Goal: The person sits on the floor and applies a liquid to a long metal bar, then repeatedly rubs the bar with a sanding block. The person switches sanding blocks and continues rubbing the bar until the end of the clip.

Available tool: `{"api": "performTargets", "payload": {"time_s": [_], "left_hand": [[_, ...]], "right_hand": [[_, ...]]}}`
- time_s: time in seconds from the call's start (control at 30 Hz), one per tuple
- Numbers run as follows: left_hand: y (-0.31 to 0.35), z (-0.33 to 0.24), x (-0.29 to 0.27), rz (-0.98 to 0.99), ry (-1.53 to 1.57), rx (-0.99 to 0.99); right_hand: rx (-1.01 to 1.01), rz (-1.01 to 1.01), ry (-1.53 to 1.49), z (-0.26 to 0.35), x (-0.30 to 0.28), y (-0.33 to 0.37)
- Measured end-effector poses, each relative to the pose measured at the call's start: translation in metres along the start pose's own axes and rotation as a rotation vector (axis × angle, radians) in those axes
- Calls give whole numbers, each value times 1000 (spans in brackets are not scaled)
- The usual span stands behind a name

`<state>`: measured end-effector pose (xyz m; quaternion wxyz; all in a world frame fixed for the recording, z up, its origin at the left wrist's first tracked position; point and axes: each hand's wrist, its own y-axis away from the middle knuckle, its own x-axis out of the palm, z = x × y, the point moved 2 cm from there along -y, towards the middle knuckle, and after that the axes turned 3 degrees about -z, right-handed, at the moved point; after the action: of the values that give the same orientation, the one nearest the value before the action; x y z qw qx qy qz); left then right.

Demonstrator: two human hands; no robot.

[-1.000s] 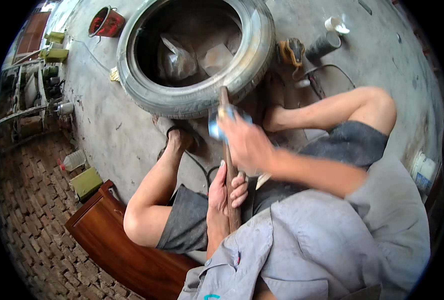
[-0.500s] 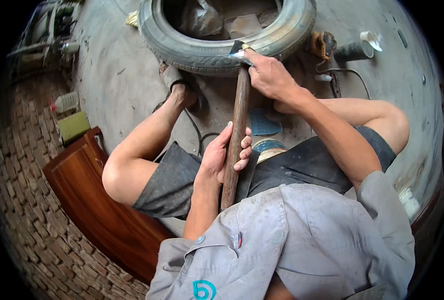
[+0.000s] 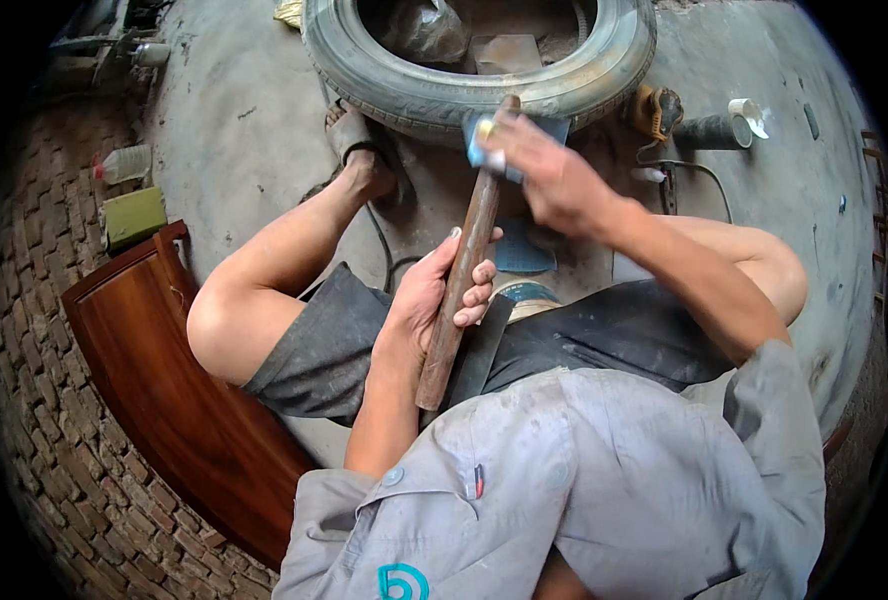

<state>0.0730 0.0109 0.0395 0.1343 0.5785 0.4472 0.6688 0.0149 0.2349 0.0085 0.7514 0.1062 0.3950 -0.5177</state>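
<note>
My left hand [image 3: 426,295] is wrapped around the lower half of a brown wooden handle [image 3: 473,232], a long rounded stick slanting up and away from my lap. Its upper end lies near the rim of a worn tyre [image 3: 394,100]. My right hand [image 3: 567,188], smeared by motion, presses a blue sheet of sandpaper [image 3: 474,128] onto the handle just below that end. Its fingers are closed over the sheet. Another blue sheet [image 3: 526,252] lies on the floor between my legs, beyond a round tin [image 3: 526,295].
An orange-brown power tool [image 3: 656,110] with a cord sits right of the tyre, beside a dark cylinder [image 3: 714,132]. At left are a reddish wooden panel [image 3: 164,370], a green box [image 3: 134,217] and a plastic bottle [image 3: 127,163]. Plastic wrapping [image 3: 434,35] lies inside the tyre.
My right hand has drawn the sandpaper down the handle toward me, baring the handle's far tip. The left hand keeps its grip. The whole view has shifted slightly.
</note>
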Motion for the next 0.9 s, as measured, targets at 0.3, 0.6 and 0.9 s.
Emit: {"api": "performTargets", "payload": {"time_s": [0.3, 0.6, 0.9], "left_hand": [[-2, 3, -7, -1, -16, 36], [1, 7, -7, -130, -136, 65], [-6, 10, -17, -275, -380, 231]], "right_hand": [[-101, -19, 53, -8, -4, 3], [21, -149, 10, -37, 11, -18], [354, 60, -517, 88, -16, 68]]}}
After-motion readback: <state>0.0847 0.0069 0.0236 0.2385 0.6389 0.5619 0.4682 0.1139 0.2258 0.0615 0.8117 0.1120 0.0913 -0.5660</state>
